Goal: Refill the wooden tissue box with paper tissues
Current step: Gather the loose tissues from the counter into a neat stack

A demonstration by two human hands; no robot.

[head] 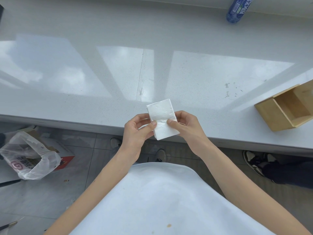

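- Currently both hands are holding one folded tissue stack (161,118) just above the near edge of the white counter (101,78). Left hand (137,131) is pinching the stack's left side, thumb on top, fingers underneath; right hand (184,126) is gripping the right side the same way. Both thumbs are pressing near the stack's middle.
- Judgement: step in hand is squaring up the stack before loading. Lower edges are looking slightly fanned, so thumbs should be keeping light, even pressure w/ fingers supporting from below; squeezing harder would be creasing the soft paper.
- Wooden tissue box (286,109) is lying at the right of the counter, well apart from the hands, its open cavity facing up and looking empty; part of it is running out of frame, so full shape cannot be told. Refill is not yet done.
- Approx. plan: stack probably needs turning so its long side is matching the cavity, then going in level, past the thin wooden walls w/o catching a corner.
- Open room: counter between hands and box is bare, so a sideways carry to the right is looking unobstructed. Blue bottle (238,9) is sitting far back, out of the way.
- Edge risk: stack is hovering over the counter lip; a dropped tissue could be falling to the floor, where a plastic bag (32,160) is sitting at left.
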